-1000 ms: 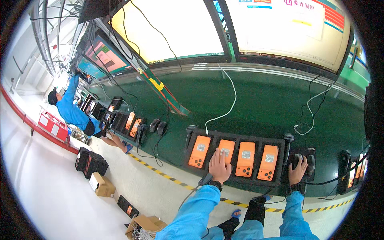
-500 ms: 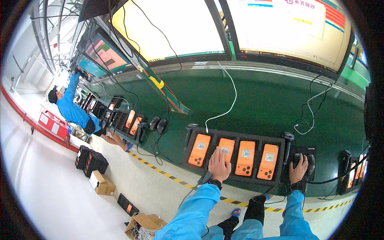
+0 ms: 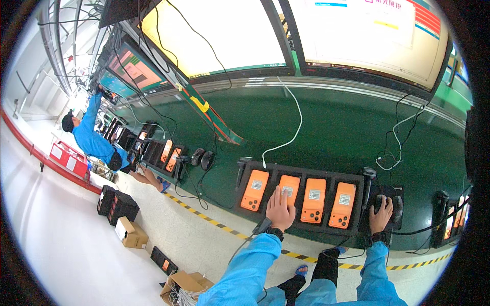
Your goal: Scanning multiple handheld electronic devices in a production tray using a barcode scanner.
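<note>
A black foam tray (image 3: 329, 179) holds a row of orange smartphones, backs up, each with a white label. My left hand (image 3: 280, 210) lies on the second smartphone (image 3: 290, 183), fingers stretched over its lower part and label. The first smartphone (image 3: 254, 190) sits to its left. On its right lie the third smartphone (image 3: 314, 200) and the last smartphone (image 3: 342, 205). Right of the tray, my right hand (image 3: 381, 214) is curled over a black computer mouse (image 3: 378, 202), which it partly hides.
Two monitors (image 3: 372, 41) stand behind the green bench (image 3: 337, 127). A white cable (image 3: 300, 120) ends near the tray. Dark handheld devices (image 3: 368, 176) flank the tray, and another dark mouse (image 3: 397, 208) is at right. A co-worker (image 3: 94, 135) stands far left; cartons (image 3: 133, 234) are on the floor.
</note>
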The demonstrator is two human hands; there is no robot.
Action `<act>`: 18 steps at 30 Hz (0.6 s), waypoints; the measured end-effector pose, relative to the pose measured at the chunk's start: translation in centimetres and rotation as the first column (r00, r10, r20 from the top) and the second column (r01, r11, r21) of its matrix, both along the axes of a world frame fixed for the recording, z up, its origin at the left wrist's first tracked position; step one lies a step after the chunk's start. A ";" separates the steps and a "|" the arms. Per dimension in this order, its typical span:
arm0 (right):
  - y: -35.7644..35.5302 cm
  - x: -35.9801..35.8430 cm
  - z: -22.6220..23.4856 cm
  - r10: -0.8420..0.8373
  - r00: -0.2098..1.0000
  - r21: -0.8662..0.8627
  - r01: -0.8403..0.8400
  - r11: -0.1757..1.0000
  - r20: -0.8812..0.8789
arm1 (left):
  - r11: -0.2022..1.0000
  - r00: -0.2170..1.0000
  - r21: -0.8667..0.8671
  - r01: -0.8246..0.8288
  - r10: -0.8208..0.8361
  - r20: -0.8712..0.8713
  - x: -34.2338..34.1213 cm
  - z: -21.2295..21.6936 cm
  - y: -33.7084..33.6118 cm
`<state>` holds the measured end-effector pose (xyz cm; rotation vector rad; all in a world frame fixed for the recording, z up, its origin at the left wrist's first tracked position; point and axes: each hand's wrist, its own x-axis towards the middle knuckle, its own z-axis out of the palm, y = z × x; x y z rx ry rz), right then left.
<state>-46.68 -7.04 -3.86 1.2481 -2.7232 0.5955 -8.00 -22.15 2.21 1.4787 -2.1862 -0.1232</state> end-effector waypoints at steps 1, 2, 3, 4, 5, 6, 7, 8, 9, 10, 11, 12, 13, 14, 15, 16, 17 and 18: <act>0.0 0.0 0.0 0.011 1.000 -0.032 -0.011 0.999 -0.012 | 1.000 1.000 0.009 -0.001 0.001 -0.005 0.0 0.0 0.0; -0.1 0.0 0.0 0.012 1.000 -0.046 -0.013 0.999 -0.013 | 1.000 1.000 0.019 -0.002 0.003 -0.009 0.0 0.1 0.0; -0.1 0.0 0.1 0.006 1.000 -0.051 -0.006 0.999 -0.003 | 1.000 1.000 0.027 -0.003 0.003 -0.016 -0.1 0.1 0.1; -0.2 0.0 0.1 0.014 1.000 -0.084 -0.015 0.996 -0.006 | 1.000 1.000 0.031 -0.005 0.005 -0.012 -0.1 0.1 0.1; -0.1 0.1 0.2 0.017 1.000 -0.107 -0.016 0.994 0.002 | 0.999 1.000 0.033 -0.007 0.007 -0.010 -0.1 0.1 0.1; -0.1 0.1 0.3 0.004 1.000 -0.121 -0.002 0.993 0.015 | 0.999 1.000 0.034 -0.009 0.009 -0.009 -0.1 0.1 0.1; 0.1 0.1 0.4 0.028 1.000 -0.164 -0.027 0.986 0.004 | 0.999 1.000 0.030 -0.016 0.016 0.000 -0.1 0.1 0.1; 0.4 0.1 0.5 0.034 0.999 -0.198 -0.034 0.980 -0.002 | 0.999 1.000 0.023 -0.022 0.022 0.008 -0.1 0.1 0.1; 0.8 0.0 0.7 0.027 1.000 -0.224 -0.028 0.974 -0.004 | 1.000 1.000 0.010 -0.022 0.022 0.014 -0.1 0.1 0.1; 1.3 -0.2 0.9 0.030 0.999 -0.245 -0.038 0.969 -0.036 | 0.999 0.999 0.010 -0.039 0.039 0.008 -0.1 0.1 0.1; 1.7 -0.5 1.0 0.006 0.998 -0.261 -0.024 0.965 -0.069 | 0.999 0.999 0.000 -0.037 0.037 -0.006 -0.2 0.1 0.1; 2.3 -1.0 1.3 -0.048 0.993 -0.280 0.016 0.960 -0.107 | 1.000 0.999 -0.022 0.010 -0.011 -0.034 0.0 0.2 0.0; 2.6 -1.6 1.4 -0.092 0.989 -0.302 0.053 0.952 -0.118 | 0.999 0.999 -0.022 -0.025 0.024 -0.021 -0.2 0.1 0.0; 3.1 -2.1 1.5 -0.118 0.981 -0.293 0.069 0.954 -0.151 | 1.000 1.000 -0.023 -0.009 0.008 -0.008 -0.1 0.2 -0.1; 3.4 -2.8 1.5 -0.167 0.968 -0.280 0.110 0.954 -0.187 | 1.000 1.000 -0.024 0.000 0.000 -0.009 -0.2 0.2 -0.1; 3.7 -3.3 1.5 -0.175 0.966 -0.280 0.118 0.953 -0.190 | 0.999 1.000 -0.033 0.001 -0.001 0.024 -0.2 0.3 0.0; 3.8 -3.7 1.5 -0.187 0.967 -0.294 0.131 0.947 -0.172 | 0.999 1.000 -0.050 0.021 -0.020 0.004 -0.2 0.4 -0.1; 3.9 -4.0 1.4 -0.181 0.977 -0.307 0.138 0.942 -0.117 | 0.999 1.000 -0.031 0.010 -0.009 0.009 -0.3 0.4 0.0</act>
